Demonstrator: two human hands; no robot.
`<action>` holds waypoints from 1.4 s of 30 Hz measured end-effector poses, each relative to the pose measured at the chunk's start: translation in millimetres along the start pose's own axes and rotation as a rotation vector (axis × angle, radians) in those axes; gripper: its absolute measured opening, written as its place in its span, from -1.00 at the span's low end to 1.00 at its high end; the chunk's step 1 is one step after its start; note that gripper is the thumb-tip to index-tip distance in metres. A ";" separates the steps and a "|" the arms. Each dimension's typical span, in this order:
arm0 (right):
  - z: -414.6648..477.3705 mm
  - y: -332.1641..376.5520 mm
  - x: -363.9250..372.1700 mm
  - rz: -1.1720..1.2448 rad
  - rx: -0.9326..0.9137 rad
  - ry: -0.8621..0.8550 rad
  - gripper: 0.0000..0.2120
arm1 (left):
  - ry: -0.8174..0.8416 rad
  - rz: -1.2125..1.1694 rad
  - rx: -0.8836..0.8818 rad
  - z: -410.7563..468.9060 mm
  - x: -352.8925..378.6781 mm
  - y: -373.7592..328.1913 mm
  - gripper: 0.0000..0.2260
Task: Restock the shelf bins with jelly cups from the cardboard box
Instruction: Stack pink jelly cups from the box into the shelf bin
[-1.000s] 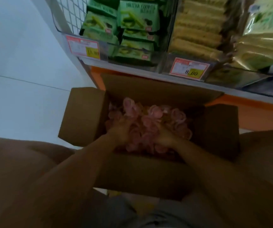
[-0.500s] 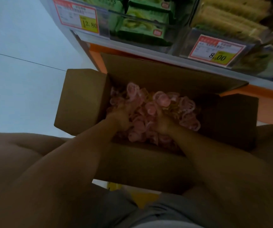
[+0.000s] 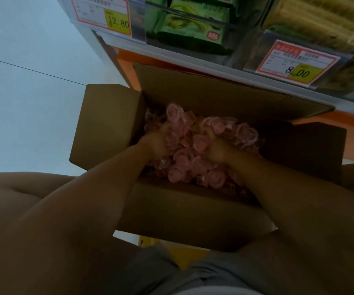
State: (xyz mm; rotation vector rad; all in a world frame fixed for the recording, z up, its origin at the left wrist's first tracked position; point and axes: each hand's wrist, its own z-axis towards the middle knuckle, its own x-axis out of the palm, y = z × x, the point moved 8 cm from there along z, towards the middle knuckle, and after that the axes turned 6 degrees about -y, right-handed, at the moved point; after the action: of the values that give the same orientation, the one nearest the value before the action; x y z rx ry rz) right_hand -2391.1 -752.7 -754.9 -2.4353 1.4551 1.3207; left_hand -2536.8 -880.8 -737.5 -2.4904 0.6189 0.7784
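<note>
The pink jelly cups (image 3: 189,152) are lying in a loose heap inside the open cardboard box (image 3: 108,124), which is sitting just in front of me with its long side running left to right under the shelf edge. I am reaching in from the near side, my left hand (image 3: 156,143) and right hand (image 3: 218,151) each curling round a clutch of cups, level with each other and close together mid-heap. The shelf bins (image 3: 139,22) are sitting up and ahead beyond the far flap, so I am judging the lift as upward and forward; no jelly bin is showing.
</note>
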 end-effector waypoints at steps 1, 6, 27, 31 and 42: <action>0.2 4.0 3.9 -0.029 -0.027 0.050 -0.20 | 0.001 -0.001 0.033 2.4 2.4 -0.9 -0.09; 5.8 21.2 28.0 0.103 -0.121 0.100 -0.20 | 0.071 -0.133 0.158 24.0 20.6 2.8 -0.14; -82.5 50.2 -3.3 1.209 0.206 0.260 -0.38 | 0.234 -1.018 -0.165 -77.5 12.9 -36.7 -0.77; -96.9 71.1 -31.5 1.110 0.042 0.149 -0.33 | 0.182 -0.887 -0.049 -94.8 -2.7 -53.0 -0.61; -167.4 103.5 -107.6 0.904 -0.297 -0.232 -0.19 | 0.107 -0.776 0.259 -160.3 -67.4 -87.2 -0.85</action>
State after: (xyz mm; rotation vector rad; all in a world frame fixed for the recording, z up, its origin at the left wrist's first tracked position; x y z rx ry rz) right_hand -2380.4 -801.5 -536.3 -1.6351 2.5612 1.9684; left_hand -2474.4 -879.1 -553.3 -2.2567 -0.2201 0.2450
